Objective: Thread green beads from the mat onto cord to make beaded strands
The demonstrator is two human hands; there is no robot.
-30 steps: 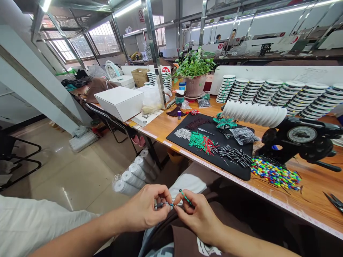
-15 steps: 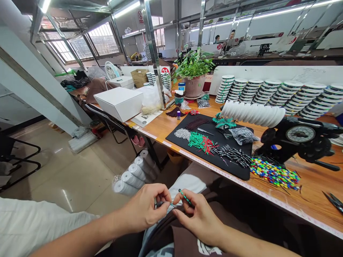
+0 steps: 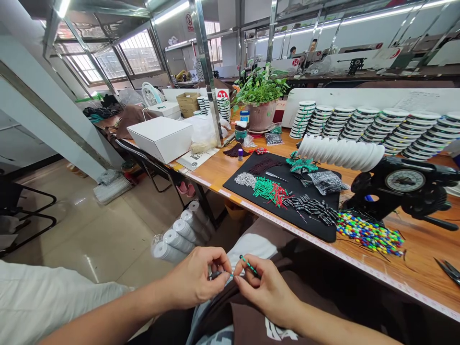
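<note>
Over my lap, my left hand [image 3: 203, 278] pinches a small dark rod-like piece [image 3: 215, 275], mostly hidden by the fingers. A thin bluish tip pokes out past that thumb toward the other hand. My right hand [image 3: 271, 290] is closed too, its thumb and forefinger meeting close to the left fingertips. A thin green-and-black banded stick [image 3: 249, 265] with a dark end runs through its curled fingers. Whether the right fingertips also grip the bluish tip, I cannot tell. Brown cloth [image 3: 251, 318] lies beneath both hands.
On the table, a black mat [image 3: 233, 179] bears green tubes [image 3: 264, 188], red tubes [image 3: 279, 194], silver rings [image 3: 245, 179] and black pieces [image 3: 312, 207]. Coloured beads [image 3: 370, 233], a black winding machine [image 3: 402, 182], pliers [image 3: 449, 273] and stacked spools [image 3: 388, 127] stand to the right.
My right thumb and forefinger have come together near the left fingertips. My left hand has hardly moved, and the banded stick stays in my right fingers.
</note>
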